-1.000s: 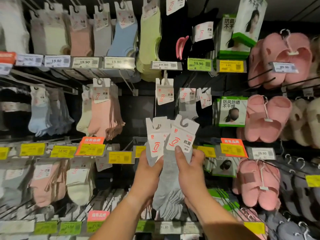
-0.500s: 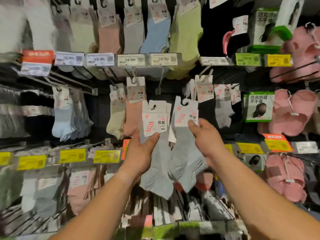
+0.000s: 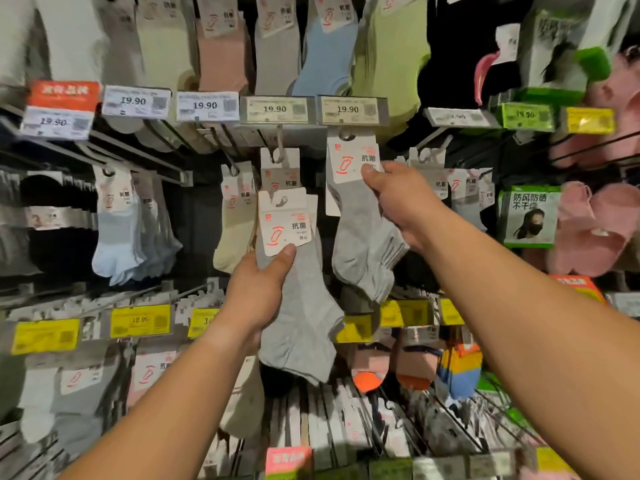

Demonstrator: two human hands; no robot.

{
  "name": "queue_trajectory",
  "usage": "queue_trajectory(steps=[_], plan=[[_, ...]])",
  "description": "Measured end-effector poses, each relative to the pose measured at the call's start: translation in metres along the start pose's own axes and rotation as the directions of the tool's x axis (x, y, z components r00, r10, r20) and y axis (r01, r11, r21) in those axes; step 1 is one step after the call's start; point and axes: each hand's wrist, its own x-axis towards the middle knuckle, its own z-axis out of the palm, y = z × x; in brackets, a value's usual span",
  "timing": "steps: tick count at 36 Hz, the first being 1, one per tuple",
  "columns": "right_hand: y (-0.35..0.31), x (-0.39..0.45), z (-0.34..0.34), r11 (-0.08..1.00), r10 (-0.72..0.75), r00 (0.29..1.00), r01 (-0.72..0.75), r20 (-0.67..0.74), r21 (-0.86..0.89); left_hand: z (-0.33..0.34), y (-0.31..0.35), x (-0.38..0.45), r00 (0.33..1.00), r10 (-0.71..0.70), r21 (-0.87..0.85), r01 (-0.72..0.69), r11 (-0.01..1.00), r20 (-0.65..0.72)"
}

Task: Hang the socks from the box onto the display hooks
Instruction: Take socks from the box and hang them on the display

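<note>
Grey cotton sock pack (image 3: pixel 363 233), pinched in the right hand (image 3: pixel 403 199), has risen to the metal hook (image 3: pixel 346 136), while the left hand (image 3: pixel 256 292) grips another grey pack (image 3: pixel 298 306).

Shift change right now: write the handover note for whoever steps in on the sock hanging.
Right hand pinches a grey sock pack by its card, raised to just under a 19.90 tag; whether it is on a hook cannot be told.
Left hand grips another grey sock pack, lower, not yet hung.
Left: seat the right pack, then hang the left one. The box is out of view.
</note>
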Motion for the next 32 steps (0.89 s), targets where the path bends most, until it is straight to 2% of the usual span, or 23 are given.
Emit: queue_trajectory(steps=[6, 11, 18, 23, 25, 27, 29, 30, 32], plan=[[-0.004, 0.018, 0.004, 0.999, -0.027, 0.999, 0.027, -0.022, -0.022, 0.005, 0.005, 0.005, 0.999, -0.016, -0.062, 0.018, 0.998, 0.040], [-0.003, 0.034, 0.006, 0.993, 0.048, 0.996, -0.055, -0.071, -0.106, 0.005, 0.004, 0.011, 0.997, -0.050, -0.103, 0.056, 0.993, 0.053], [0.020, 0.069, 0.012, 0.905, 0.088, 0.983, -0.145, -0.159, -0.400, 0.001, 0.002, 0.014, 0.994, -0.107, -0.160, 0.109, 0.981, 0.018], [0.049, 0.081, 0.020, 0.841, 0.176, 0.968, -0.242, -0.178, -0.483, 0.003, 0.004, 0.014, 0.993, -0.117, -0.162, 0.116, 0.980, 0.004], [0.052, 0.078, 0.021, 0.791, 0.136, 0.969, -0.233, -0.208, -0.566, 0.005, 0.006, 0.015, 0.995, -0.104, -0.161, 0.104, 0.981, 0.009], [0.048, 0.062, 0.021, 0.749, -0.054, 0.967, -0.125, -0.248, -0.651, 0.007, 0.005, 0.016, 0.996, -0.091, -0.176, 0.092, 0.980, 0.012], [0.047, 0.033, 0.023, 0.810, -0.207, 0.952, 0.037, -0.227, -0.585, 0.010, 0.005, 0.016, 0.997, -0.077, -0.195, 0.080, 0.977, 0.020], [0.048, 0.015, 0.026, 0.859, -0.189, 0.965, 0.072, -0.182, -0.507, 0.012, 0.006, 0.015, 0.998, -0.064, -0.201, 0.067, 0.977, 0.022], [0.054, -0.015, 0.033, 0.934, -0.024, 0.999, 0.009, -0.037, -0.357, 0.017, 0.006, 0.014, 1.000, -0.017, -0.203, 0.020, 0.979, 0.014]])
